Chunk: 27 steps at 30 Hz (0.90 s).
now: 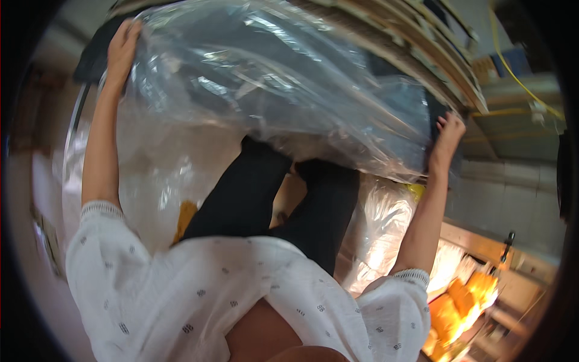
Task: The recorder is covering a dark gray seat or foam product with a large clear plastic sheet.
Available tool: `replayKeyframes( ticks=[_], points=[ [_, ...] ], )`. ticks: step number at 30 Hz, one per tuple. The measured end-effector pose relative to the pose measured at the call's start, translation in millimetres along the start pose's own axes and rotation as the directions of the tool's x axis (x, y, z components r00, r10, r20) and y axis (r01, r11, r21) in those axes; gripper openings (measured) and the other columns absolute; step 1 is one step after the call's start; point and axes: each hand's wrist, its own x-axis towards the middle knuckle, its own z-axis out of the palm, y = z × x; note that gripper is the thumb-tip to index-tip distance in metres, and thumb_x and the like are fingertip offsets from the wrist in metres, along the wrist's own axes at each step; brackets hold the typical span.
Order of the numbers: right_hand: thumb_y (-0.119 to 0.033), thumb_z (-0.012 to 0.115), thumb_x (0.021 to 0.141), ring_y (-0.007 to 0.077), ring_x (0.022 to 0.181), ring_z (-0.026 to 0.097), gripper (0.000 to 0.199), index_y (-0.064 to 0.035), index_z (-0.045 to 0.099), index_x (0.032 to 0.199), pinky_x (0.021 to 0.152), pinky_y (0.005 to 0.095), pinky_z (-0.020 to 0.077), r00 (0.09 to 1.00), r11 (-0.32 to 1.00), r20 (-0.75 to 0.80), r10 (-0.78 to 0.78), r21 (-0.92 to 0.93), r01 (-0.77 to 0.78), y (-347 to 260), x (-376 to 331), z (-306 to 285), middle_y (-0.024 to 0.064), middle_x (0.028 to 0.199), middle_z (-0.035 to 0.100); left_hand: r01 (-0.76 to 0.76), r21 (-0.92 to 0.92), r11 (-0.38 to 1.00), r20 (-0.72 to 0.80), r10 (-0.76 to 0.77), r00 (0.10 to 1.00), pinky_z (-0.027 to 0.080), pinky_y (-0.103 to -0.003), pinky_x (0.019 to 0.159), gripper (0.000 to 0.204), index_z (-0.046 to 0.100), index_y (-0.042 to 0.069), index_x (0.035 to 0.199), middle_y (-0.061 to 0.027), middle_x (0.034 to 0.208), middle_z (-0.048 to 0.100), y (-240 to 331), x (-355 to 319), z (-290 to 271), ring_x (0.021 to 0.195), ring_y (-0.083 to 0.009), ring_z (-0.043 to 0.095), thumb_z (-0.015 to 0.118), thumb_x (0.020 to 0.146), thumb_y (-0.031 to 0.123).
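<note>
A wide clear plastic sheet (pixel 241 78), wrinkled and shiny, stretches across the top of the view over something dark, perhaps cloth. At its upper left edge, my left hand (pixel 122 53) is closed with the fingers gripping the plastic. My right hand (pixel 447 137) is at the sheet's right end, fingers curled in on its edge beside the dark material (pixel 433 111). Both arms are spread wide and the sheet spans between them. What lies beneath the plastic is blurred by glare.
Long wooden boards or slats (pixel 416 48) run behind the sheet at the upper right. More crinkled plastic (pixel 380 223) lies by my right leg. Orange-yellow bundles (pixel 458 308) sit at the lower right. A yellow cord (pixel 518 78) hangs at the far right.
</note>
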Motion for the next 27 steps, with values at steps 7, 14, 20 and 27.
replayKeyframes(
  ticks=[7, 14, 20, 27],
  points=[
    [-0.030, 0.046, 0.092, 0.0165, 0.106, 0.046, 0.039, -0.0030, 0.040, 0.119, 0.093, 0.0293, 0.0339, 0.905, 0.984, 0.424, -0.027, -0.149, 0.099, -57, -95, -22, 0.0091, 0.116, 0.045, 0.034, -0.189, 0.981, -0.128, -0.059, 0.990, 0.042, -0.030, 0.082, 0.018, 0.056, 0.006, 0.098, -0.0061, 0.094, 0.054, 57, -149, -5, 0.093, -0.0164, 0.053, 0.060, 0.084, 0.017],
    [0.000, 0.065, 0.070, 0.0194, 0.106, 0.048, 0.049, -0.0074, 0.041, 0.113, 0.090, 0.0308, 0.0374, 0.422, 0.989, 0.900, 0.107, -0.138, 0.044, -96, -211, 5, 0.0088, 0.117, 0.046, 0.474, -0.433, 0.767, 0.706, -0.038, 0.707, 0.045, -0.035, 0.082, 0.028, 0.054, 0.006, 0.105, -0.0086, 0.099, 0.055, 102, -254, 57, 0.092, -0.0207, 0.055, 0.060, 0.084, 0.024],
    [0.003, 0.067, 0.068, 0.0229, 0.111, 0.047, 0.059, -0.0071, 0.038, 0.119, 0.097, 0.0344, 0.0350, 0.392, 0.963, 0.889, 0.236, -0.269, 0.031, -72, -251, 5, 0.0111, 0.120, 0.045, 0.449, 0.197, 0.871, 0.201, -0.484, 0.851, 0.045, -0.038, 0.083, 0.052, 0.064, 0.003, 0.098, -0.0168, 0.106, 0.057, -90, -187, 26, 0.099, -0.0311, 0.056, 0.060, 0.076, 0.050],
    [-0.002, 0.072, 0.066, 0.0253, 0.123, 0.037, 0.074, -0.0056, 0.032, 0.128, 0.106, 0.0368, 0.0233, 0.364, 0.939, 0.876, 0.316, -0.344, 0.013, -72, -279, 27, 0.0133, 0.129, 0.039, 0.657, 0.430, 0.619, 0.056, -0.745, 0.665, 0.038, -0.040, 0.096, 0.106, 0.037, -0.006, 0.127, -0.0228, 0.123, 0.048, -263, -236, 46, 0.115, -0.0344, 0.047, 0.068, 0.057, 0.068]
  ],
)
